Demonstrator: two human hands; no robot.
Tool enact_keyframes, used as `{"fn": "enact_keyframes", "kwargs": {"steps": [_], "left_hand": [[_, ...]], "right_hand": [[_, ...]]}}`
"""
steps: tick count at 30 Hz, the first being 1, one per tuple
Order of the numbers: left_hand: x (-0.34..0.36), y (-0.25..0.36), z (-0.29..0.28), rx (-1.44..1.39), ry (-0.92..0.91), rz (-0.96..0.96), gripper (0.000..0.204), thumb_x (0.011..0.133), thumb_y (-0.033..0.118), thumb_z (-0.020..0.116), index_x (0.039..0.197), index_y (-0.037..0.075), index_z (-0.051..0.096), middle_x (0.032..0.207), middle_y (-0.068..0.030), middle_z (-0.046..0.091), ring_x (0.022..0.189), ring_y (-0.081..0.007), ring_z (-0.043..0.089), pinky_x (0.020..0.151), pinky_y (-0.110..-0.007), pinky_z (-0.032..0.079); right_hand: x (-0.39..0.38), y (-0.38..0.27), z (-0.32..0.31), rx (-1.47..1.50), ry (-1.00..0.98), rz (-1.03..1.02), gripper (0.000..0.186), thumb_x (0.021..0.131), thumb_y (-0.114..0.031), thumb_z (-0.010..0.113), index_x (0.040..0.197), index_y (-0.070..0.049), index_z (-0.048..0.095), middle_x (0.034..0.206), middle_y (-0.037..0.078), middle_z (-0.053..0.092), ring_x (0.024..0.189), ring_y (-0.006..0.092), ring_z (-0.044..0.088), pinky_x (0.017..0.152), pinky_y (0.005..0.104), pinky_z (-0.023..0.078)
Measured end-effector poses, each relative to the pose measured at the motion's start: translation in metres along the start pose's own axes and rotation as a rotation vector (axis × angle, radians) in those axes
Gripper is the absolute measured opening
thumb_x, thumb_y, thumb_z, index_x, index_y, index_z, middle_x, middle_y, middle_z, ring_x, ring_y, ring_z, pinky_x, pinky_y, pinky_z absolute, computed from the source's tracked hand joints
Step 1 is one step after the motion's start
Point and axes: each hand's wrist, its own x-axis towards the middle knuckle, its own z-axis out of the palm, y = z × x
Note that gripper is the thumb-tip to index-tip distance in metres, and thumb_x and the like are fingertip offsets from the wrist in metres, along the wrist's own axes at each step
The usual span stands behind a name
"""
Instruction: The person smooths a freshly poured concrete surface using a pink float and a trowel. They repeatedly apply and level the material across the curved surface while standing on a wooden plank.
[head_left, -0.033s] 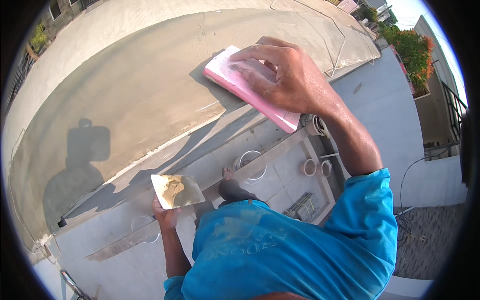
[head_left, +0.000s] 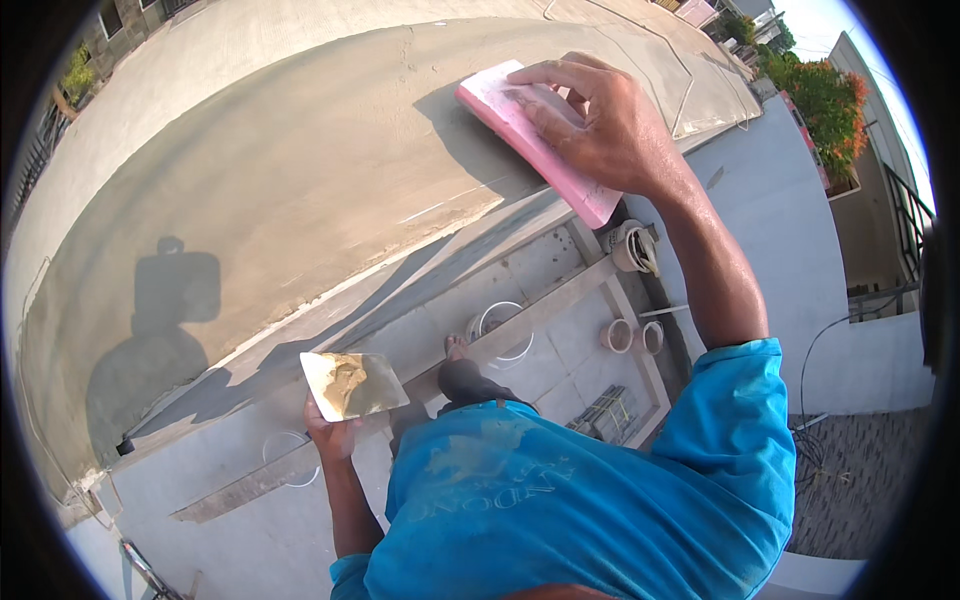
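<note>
1. Head view: the underside of the long, rectangular pink-and-white block [head_left: 530, 150] is hidden, so whether it touches the broad, grey-beige plastered surface [head_left: 300, 150] cannot be told.
2. Under a flat, pale rectangular plate [head_left: 388, 388], the left hand [head_left: 330, 432] is partly covered; its visible fingers grip the lower left corner.
3. The block has a pink side and a whitish back, smudged grey near the fingertips.
4. The right hand [head_left: 615, 125] grips the block over the plastered surface's near edge, the block's lower end jutting beyond it.
5. Tan, wet-looking mortar [head_left: 347, 380] lies on the plate.
</note>
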Motion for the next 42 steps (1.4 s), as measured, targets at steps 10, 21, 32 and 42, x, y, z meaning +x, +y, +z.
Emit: {"fn": "enact_keyframes", "kwargs": {"steps": [10,21,32,42], "left_hand": [[-0.024,-0.001,0.007,-0.034,0.145,0.072,0.043,0.092,0.019,0.073,0.126,-0.003,0.057,0.098,-0.0074,0.068,0.069,-0.0091,0.061,0.054,-0.023,0.045],[0.005,-0.002,0.005,-0.07,0.002,0.06,0.043,0.096,0.02,0.073,0.128,-0.001,0.055,0.097,-0.0075,0.068,0.067,-0.0098,0.06,0.056,-0.024,0.047],[-0.01,0.01,0.017,-0.014,0.144,0.025,0.04,0.096,0.023,0.073,0.124,-0.001,0.057,0.098,-0.0088,0.068,0.068,-0.0117,0.06,0.057,-0.027,0.048],[-0.022,0.008,0.013,-0.005,0.175,0.08,0.043,0.095,0.029,0.075,0.119,-0.001,0.057,0.09,-0.0074,0.067,0.064,-0.0116,0.059,0.057,-0.026,0.049]], "right_hand": [[0.101,0.207,0.003,-0.18,0.032,0.423,0.041,0.088,-0.036,0.06,0.121,-0.02,0.077,0.106,0.016,0.077,0.1,0.031,0.073,0.09,0.041,0.056],[0.038,-0.076,0.038,-0.017,-0.051,-0.256,0.035,0.084,-0.019,0.068,0.115,-0.006,0.076,0.102,0.021,0.073,0.088,0.0377,0.072,0.083,0.0454,0.059],[0.063,0.241,-0.036,-0.12,0.053,0.59,0.039,0.088,-0.029,0.061,0.12,-0.013,0.076,0.104,0.019,0.076,0.096,0.0311,0.074,0.083,0.0424,0.058],[0.137,0.051,0.04,0.187,-0.085,0.278,0.034,0.096,-0.024,0.062,0.122,-0.004,0.073,0.122,0.023,0.071,0.109,0.0375,0.068,0.097,0.0465,0.053]]}}
